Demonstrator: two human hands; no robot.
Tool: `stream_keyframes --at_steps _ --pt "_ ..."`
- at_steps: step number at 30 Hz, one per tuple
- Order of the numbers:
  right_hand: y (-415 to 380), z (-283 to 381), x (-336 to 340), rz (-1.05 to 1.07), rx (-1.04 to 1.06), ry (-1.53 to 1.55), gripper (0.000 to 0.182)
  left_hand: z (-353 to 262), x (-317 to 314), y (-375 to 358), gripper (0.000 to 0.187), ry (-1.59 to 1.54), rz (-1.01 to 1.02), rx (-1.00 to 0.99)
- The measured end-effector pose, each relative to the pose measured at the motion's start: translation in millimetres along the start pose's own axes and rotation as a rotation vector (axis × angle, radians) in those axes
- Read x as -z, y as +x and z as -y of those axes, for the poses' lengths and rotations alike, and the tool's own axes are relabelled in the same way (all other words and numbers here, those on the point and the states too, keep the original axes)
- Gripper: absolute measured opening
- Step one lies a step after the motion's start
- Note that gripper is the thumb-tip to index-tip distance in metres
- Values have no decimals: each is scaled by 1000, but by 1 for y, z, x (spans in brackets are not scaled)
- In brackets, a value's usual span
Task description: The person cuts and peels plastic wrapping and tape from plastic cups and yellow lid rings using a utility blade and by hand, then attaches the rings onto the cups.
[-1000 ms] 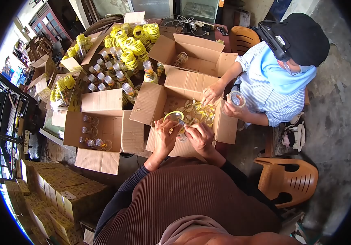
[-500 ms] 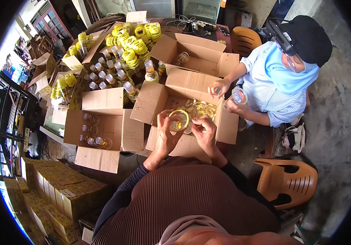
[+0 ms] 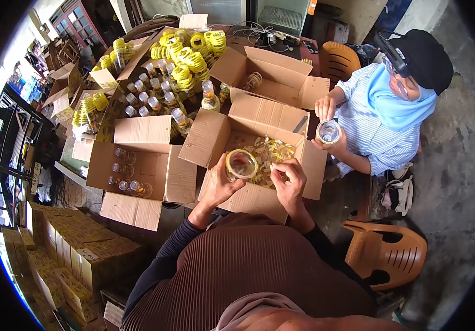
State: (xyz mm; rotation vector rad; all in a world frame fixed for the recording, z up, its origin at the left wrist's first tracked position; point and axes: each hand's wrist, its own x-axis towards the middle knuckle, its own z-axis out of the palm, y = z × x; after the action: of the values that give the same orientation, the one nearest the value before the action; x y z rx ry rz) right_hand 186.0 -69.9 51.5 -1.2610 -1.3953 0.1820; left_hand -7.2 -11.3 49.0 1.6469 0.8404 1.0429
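An open brown cardboard box (image 3: 259,196) of loose yellow seals (image 3: 273,151) sat at the frame's centre. Just above its near wall the left hand (image 3: 219,185) gripped a clear round yellow-rimmed jar (image 3: 241,164), mouth toward the camera. Beside it the right hand (image 3: 290,179) was pinched shut, perhaps on a small seal, too tiny to tell
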Motion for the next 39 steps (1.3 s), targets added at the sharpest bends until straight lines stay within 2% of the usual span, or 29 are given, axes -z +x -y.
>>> stream_keyframes --at_steps 1,2,4,5,6,7,8,10,14,19,23,29,31,32,34,39 --pt "2 4 3 35 127 -113 20 -5 0 2 55 125 29 -13" --pt "1 9 5 68 185 -141 20 -6 1 1 55 125 29 -9" --pt "0 15 9 143 338 -263 18 -15 2 3 55 408 102 -70" --pt "0 17 9 146 334 -264 18 -22 2 3 51 379 126 -74" --pt "0 18 10 159 425 -269 16 -25 3 4 51 376 127 -71" --pt "1 19 10 173 517 -274 14 -27 4 4 50 469 164 -42" --pt "1 19 11 176 516 -276 14 -27 5 3 48 562 199 -12" --pt "2 19 12 158 594 -264 15 -22 4 2 47 613 166 -71" --pt "5 20 16 132 630 -242 17 -26 7 1 48 694 230 -29" --pt "7 20 17 257 653 -288 17 -27 6 -2 50 729 283 -36" --pt "6 20 16 266 633 -337 18 -32 5 -5 52 782 323 -21" --pt "10 16 11 278 526 -357 13 -35 3 -9 49 870 357 -41" --pt "12 10 10 302 388 -317 13 -34 0 -12 48 863 370 -80" --pt "12 10 11 303 389 -317 13 -33 -1 -12 46 867 365 -71" --pt "12 10 14 221 357 -284 15 -35 0 -10 45 875 358 -63" --pt "1 18 22 259 469 -241 14 -39 4 -4 36 903 337 -31"
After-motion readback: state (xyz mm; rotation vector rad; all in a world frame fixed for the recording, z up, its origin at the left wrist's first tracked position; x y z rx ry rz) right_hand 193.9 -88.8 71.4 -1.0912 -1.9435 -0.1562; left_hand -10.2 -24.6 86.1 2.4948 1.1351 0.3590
